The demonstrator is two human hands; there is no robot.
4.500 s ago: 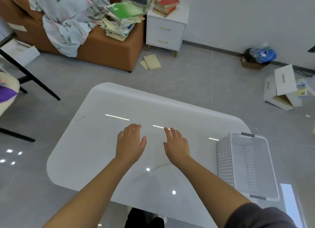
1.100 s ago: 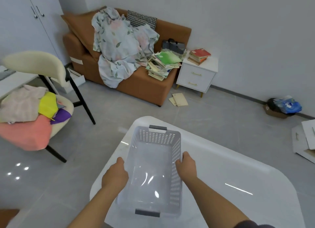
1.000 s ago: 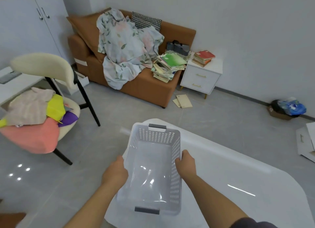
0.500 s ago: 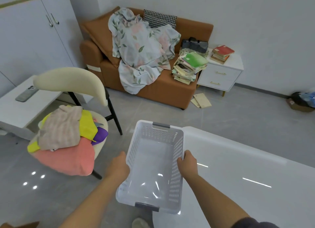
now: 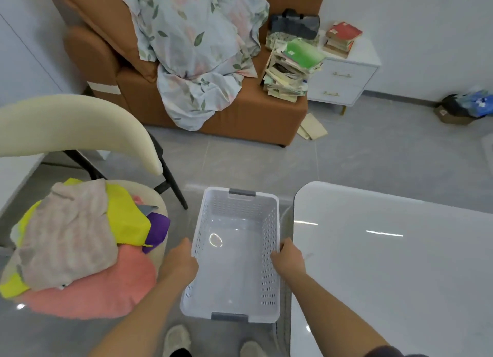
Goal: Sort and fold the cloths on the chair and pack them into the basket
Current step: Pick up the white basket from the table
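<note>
In the head view, the empty white perforated basket (image 5: 269, 239) has left the white table (image 5: 386, 263), where it rested half a second ago. It is now held over the floor between the table and the cream chair (image 5: 80, 122). The left hand (image 5: 180, 263) grips its left wall and the right hand (image 5: 288, 258) its right. The heaped cloths (image 5: 74, 239) on the chair look untouched, so sorting likely comes next.

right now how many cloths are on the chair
4 clear: beige cloth on top, yellow cloth under it, purple cloth at right, coral cloth at bottom. A grey sliver by the purple may be a fifth; others may be hidden.
</note>
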